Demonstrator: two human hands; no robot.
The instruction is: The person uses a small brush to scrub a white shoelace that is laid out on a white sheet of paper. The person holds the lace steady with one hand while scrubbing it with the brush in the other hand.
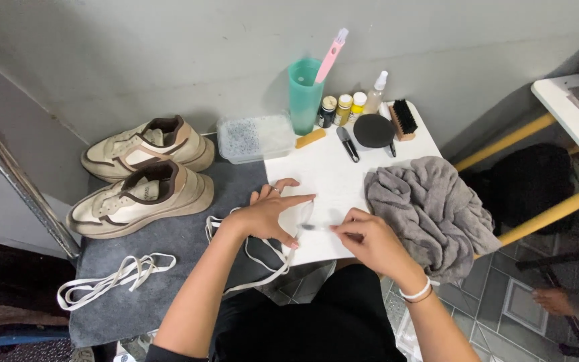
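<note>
My left hand (271, 213) lies flat, fingers spread, pressing a white shoelace (260, 258) onto the white board (330, 177). My right hand (368, 238) pinches the lace's end between thumb and fingers just right of the left fingertips. The rest of this lace loops off the board's near left edge. A second white shoelace (112, 278) lies bunched on the grey mat (162, 248) at the left. Two beige and brown sneakers (143, 196) without laces rest on the mat behind it.
A crumpled grey towel (430, 211) lies right of my hands. Along the wall stand a clear tub (254, 137), a teal cup (304, 94) holding a pink brush, small bottles (343, 107), a round black lid (373, 129) and a black brush (405, 118).
</note>
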